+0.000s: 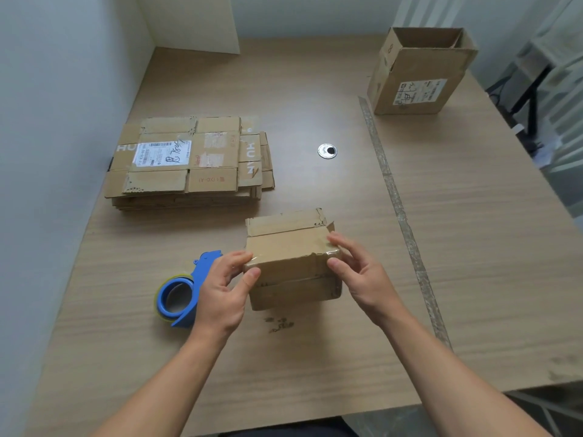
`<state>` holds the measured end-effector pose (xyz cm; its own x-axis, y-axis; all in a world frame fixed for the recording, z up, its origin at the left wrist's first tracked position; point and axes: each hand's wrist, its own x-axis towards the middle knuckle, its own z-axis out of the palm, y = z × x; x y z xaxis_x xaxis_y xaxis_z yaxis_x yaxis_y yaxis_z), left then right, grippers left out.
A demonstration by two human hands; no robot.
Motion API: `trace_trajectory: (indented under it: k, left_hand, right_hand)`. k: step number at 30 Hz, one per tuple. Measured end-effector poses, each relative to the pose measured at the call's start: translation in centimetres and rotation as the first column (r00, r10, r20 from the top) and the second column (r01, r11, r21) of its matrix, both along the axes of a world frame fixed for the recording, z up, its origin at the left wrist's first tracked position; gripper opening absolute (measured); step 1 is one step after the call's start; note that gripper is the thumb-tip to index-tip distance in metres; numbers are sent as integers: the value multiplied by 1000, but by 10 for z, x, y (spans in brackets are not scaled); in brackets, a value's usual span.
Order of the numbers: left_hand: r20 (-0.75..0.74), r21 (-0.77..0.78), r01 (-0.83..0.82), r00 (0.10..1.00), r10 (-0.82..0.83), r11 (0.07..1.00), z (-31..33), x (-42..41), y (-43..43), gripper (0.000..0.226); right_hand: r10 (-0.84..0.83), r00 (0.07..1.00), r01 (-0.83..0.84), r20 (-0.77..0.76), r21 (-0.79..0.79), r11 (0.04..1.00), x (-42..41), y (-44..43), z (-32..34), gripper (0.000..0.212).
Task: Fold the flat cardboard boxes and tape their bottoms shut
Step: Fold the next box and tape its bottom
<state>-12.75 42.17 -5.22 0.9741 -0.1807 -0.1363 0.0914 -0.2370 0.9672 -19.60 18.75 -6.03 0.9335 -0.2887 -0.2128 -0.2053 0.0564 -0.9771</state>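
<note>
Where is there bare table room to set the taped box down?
Bare table between the flat stack and open box; also right of the tape strip. Crowded left of the taped box, by the tape dispenser and left hand.

Brown cardboard box [291, 247], blue tape dispenser [186, 291], pale wood-grain table [315, 357], white-labelled brown flat boxes [186, 159].

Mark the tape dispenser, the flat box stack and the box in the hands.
tape dispenser [198, 280]: head view, blue frame beside the roll.
flat box stack [205, 159]: head view, top sheet, just past the white label.
held box [284, 247]: head view, taped upper face.
</note>
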Motion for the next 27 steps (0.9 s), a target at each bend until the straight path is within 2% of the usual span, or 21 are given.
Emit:
trace_trajectory:
  k: [2, 4, 13, 17, 19, 22, 27]
  left_hand:
    - [1, -12, 17, 1000, -17, 1000, 1, 1, 2, 26]
    - [-5, -20, 19, 1000, -19, 1000, 2, 1, 2, 25]
    - [-116, -111, -20, 993, 7, 994, 3, 8, -1, 14]
    - [-46, -35, 27, 999, -28, 999, 0, 11, 3, 11]
    - [6, 65, 78, 997, -79, 995, 0, 12, 4, 13]
    - [42, 224, 155, 985, -168, 962, 1, 10, -1, 21]
    - [38, 400, 204, 970, -239, 893, 3, 11, -6, 33]
  right_hand:
    - [-9, 1000, 10, 4, -81, 997, 2, -2, -2, 25]
    - [-6, 1000, 7, 5, -136, 991, 4, -3, -1, 23]
    - [0, 1000, 3, 22, -141, 990, 8, -3, 1, 21]
    - [-5, 1000, 9, 24, -137, 991, 9, -1, 2, 19]
    - [10, 1000, -8, 11, -146, 989, 8, 0, 5, 17]
    - [-6, 1000, 2, -22, -210, 978, 9, 3, 7, 16]
    - [-32, 999, 23, -31, -229, 973, 10, 2, 5, 19]
